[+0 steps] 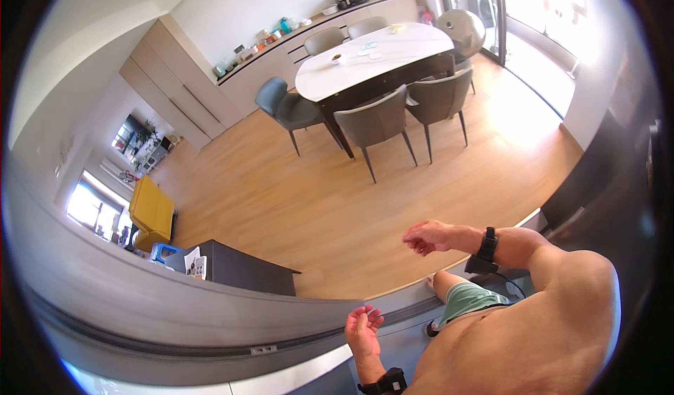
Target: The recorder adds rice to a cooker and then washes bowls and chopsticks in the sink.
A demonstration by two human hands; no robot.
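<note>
My left hand [364, 332] is raised at the lower middle, near the edge of the grey sliding door panel [281, 318]. Its fingers bend loosely apart and nothing is in them. Farther right, my right hand [428, 238] hangs over the wood floor by the doorway, with the fingers half curled and no object visible in it. Each wrist wears a black strap with a small device; a cable [511, 282] runs from the right wrist device [483, 258]. Neither hand appears to touch anything.
Beyond the wood floor [281, 212] stands a white-topped table [379, 58] with grey chairs [379, 124] and a blue chair [288, 107]. A dark cabinet [246, 268] stands left of the doorway, near a yellow sofa [151, 212]. A dark glossy panel [618, 184] rises at right.
</note>
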